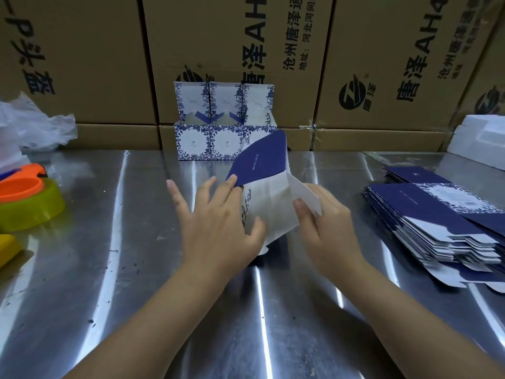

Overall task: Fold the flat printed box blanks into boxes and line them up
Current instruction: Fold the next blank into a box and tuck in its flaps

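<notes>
Now I am working a half-opened box blank (269, 195) at the middle of the steel table (131, 269), between my two hands. My left hand (216, 222) is pressing its left side with fingers straight and spread, thumb lying on the near white panel. My right hand (328, 225) is pinching a white flap at the right edge between thumb and fingers. The blank's long axis is running near to far, its dark blue flap pointing toward the row of three folded boxes (210, 127) standing just beyond, against the brown cartons (382, 105); the left hand is lying nearer that row. The stack of flat blanks (426, 212) is sitting to the right. The cartons are showing "唐泽AH", "沧州唐泽通" and "地址:河北河间"; the print on the blue flap is too small for me to read
</notes>
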